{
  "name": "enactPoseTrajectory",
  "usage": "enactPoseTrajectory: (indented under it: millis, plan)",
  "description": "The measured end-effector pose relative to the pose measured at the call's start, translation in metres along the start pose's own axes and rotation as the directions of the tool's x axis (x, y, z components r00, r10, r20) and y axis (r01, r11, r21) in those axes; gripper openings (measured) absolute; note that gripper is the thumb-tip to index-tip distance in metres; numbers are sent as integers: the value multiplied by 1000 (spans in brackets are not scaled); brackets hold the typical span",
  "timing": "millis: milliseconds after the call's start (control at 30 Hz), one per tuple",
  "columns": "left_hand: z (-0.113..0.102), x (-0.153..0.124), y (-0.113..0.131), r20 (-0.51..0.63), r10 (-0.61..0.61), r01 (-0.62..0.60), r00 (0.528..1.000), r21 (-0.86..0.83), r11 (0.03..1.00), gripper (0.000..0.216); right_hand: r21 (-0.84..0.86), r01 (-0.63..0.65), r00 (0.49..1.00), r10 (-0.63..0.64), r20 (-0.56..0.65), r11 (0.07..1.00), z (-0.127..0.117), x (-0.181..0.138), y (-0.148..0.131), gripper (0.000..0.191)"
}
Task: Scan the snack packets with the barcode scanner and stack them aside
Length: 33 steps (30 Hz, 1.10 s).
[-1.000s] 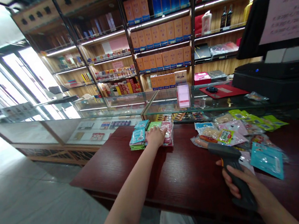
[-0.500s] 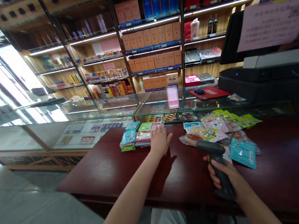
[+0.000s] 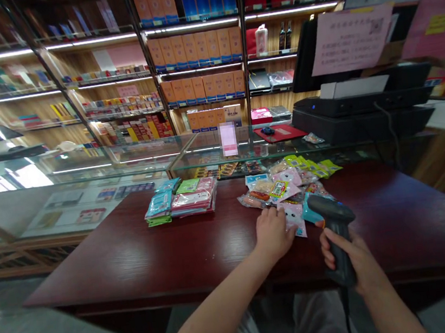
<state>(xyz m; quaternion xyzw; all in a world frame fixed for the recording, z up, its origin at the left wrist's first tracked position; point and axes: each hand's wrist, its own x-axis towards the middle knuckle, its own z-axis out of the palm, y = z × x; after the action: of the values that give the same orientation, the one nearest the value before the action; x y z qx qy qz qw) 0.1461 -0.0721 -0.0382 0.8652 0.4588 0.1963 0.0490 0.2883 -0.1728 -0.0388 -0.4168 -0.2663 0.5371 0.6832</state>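
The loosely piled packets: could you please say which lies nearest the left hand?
The frontmost pale pink packet with black dots: the left hand overlaps it; the others lie farther off.

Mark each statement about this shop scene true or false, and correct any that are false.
1. The right hand grips a barcode scanner. True.
2. The stacked packets sit to the left of the loose packets in the picture. True.
3. The left hand rests on the stacked packets. False: it is at a pink packet on the near side of the loose packets.
4. A cable hangs below the barcode scanner. True.
5. The computer mouse lies on a green mat. False: it lies on a red mat.
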Motion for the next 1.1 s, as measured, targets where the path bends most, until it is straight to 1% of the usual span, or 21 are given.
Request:
enactPoseTrajectory:
  millis: [67,133,233,300,367,467,533,600,633,667,700,733,767,800,833,867,900,933,1000,1100]
  plan:
    - [6,5,15,-24,-72,72,997,14,997,67,2,13,1000,-13,-11,1000,-5,0,-4,40]
    - [10,11,26,-37,-128,130,991,36,991,80,-7,20,1000,-20,-18,1000,-9,-1,-5,42]
    - [11,18,33,-18,-166,167,986,82,982,83,-12,10,999,-11,-30,1000,-13,-1,-6,43]
    - [7,20,32,9,-176,174,984,97,980,78,-9,8,1000,-8,-30,1000,-13,-1,-6,43]
    - [1,19,26,50,-160,155,986,101,983,66,-8,12,1000,-12,-22,1000,-12,-1,-5,43]
    - [-9,16,11,144,-58,44,988,93,995,36,-15,6,1000,-6,-6,1000,-7,-1,-4,44]
    - [-14,12,-3,171,-16,3,985,77,997,27,-21,-8,1000,8,7,1000,-2,0,-1,44]
    - [-18,9,-19,127,-44,40,991,29,999,27,-23,-21,999,22,25,1000,3,1,2,44]
    - [-19,8,-29,75,-85,87,994,-26,996,27,-25,-29,999,30,36,999,7,1,4,45]
    - [-19,7,-39,13,-132,132,991,-117,984,26,-32,-37,998,39,47,999,10,2,7,45]
    - [-19,6,-49,-50,-193,175,980,-251,952,27,-41,-43,997,46,60,998,15,2,9,46]
    - [-19,6,-59,-100,-270,206,958,-420,884,28,-52,-47,996,50,75,998,19,3,10,46]
    - [-17,7,-68,-124,-351,212,928,-600,772,30,-66,-47,995,53,90,997,24,3,12,47]
    - [-15,7,-77,-119,-427,195,896,-759,621,32,-82,-44,993,53,105,996,29,3,14,47]
    - [-12,7,-84,-94,-487,161,868,-875,457,36,-99,-40,991,52,122,994,35,3,16,47]
    - [-10,7,-91,-65,-528,119,847,-944,307,40,-119,-35,989,52,138,992,40,2,17,48]
    - [-7,7,-95,-45,-551,74,833,-979,191,44,-143,-34,987,56,154,989,45,2,19,49]
    - [-5,6,-99,-38,-559,30,829,-993,113,47,-170,-36,984,65,168,985,49,1,22,50]
    - [-1,5,-103,-44,-551,-34,833,-999,28,50,-226,-48,976,94,198,973,57,-1,27,53]
    - [1,4,-105,-45,-522,-66,852,-998,-22,55,-284,-71,965,138,223,956,65,-4,37,57]
